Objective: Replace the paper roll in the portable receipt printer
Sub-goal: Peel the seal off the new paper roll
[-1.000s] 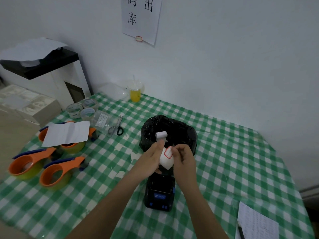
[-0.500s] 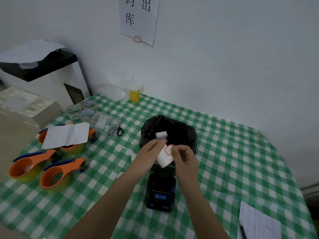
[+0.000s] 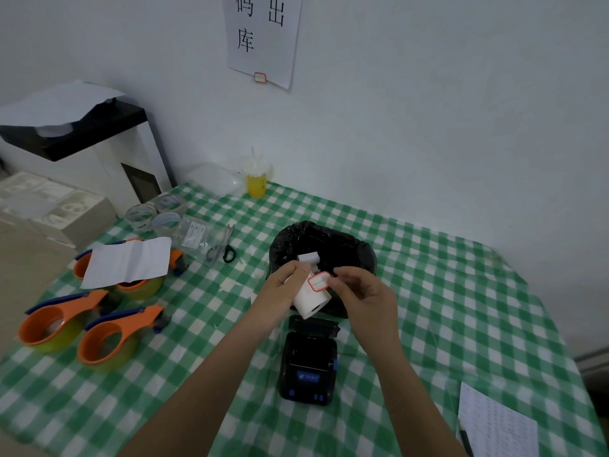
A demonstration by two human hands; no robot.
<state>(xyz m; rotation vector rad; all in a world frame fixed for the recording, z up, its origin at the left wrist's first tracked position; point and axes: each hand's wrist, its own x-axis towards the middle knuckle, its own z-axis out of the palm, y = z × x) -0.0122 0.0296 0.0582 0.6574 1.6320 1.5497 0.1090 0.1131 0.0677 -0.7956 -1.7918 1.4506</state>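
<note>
I hold a white paper roll (image 3: 311, 300) above the table, just over the black portable receipt printer (image 3: 308, 364), whose lid stands open. My left hand (image 3: 285, 288) grips the roll from the left. My right hand (image 3: 361, 293) pinches a red-bordered sticker (image 3: 318, 281) that is partly lifted off the roll's outer wrap. Behind the roll stands a small bin lined with a black bag (image 3: 356, 255), and a smaller white roll (image 3: 308, 257) lies inside it.
Orange tape dispensers (image 3: 118, 338) and a white sheet (image 3: 128, 265) sit at the left, with scissors (image 3: 224, 247) and clear tape rolls (image 3: 155, 214) behind. A yellow drink cup (image 3: 256, 179) is by the wall. Printed paper (image 3: 494, 423) lies at the front right.
The roll has tilted so its core end faces down towards me. My right hand has pulled the red-bordered sticker up and to the right, off the roll.
</note>
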